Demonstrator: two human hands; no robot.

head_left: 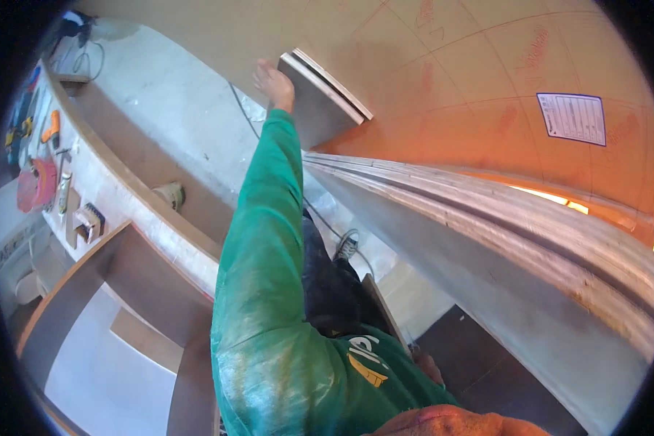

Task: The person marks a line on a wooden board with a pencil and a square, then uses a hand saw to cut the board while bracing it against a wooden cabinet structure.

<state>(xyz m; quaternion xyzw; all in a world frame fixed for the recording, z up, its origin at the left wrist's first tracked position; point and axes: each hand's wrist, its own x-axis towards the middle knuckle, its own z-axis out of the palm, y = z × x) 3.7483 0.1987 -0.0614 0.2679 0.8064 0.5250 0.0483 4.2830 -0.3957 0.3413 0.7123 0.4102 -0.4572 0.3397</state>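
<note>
Board (320, 102): small grey panel with pale layered edge, at 12 o'clock in the view, standing tilted against the stack top and the tan wall behind. Left hand (275, 83) at its left edge, about 11 o'clock; palm on the board's side, fingers wrapped round the corner, pressing or gripping the edge. Cannot tell how tightly the fingers close.

Near: green sleeve (265, 291) fills the lower centre, running from 6 o'clock up to the hand. Right hand (429, 367) shows only in part at 5 o'clock, low beside the torso, close to a dark panel (479, 370); grip cannot be told, fingers hidden. Dark trousers and a shoe (347, 247) just right of the sleeve, on pale floor.

Middle: stack of long boards (501, 225) on edge, sweeping from centre out to 4 o'clock, grey faces, pale edges. A thin cable (243, 116) lies on the floor, running past the sleeve.

Left, 7 to 9 o'clock: open brown cabinet (123, 283) with a pale top edge. Another shoe (171, 195) beyond it at 9 o'clock.

Far: workbench (47, 156) at 10 o'clock, with hand tools, a red disc (36, 183) and an orange-handled tool (51, 127). At 2 o'clock, a white label (574, 118) on the tan wall.
</note>
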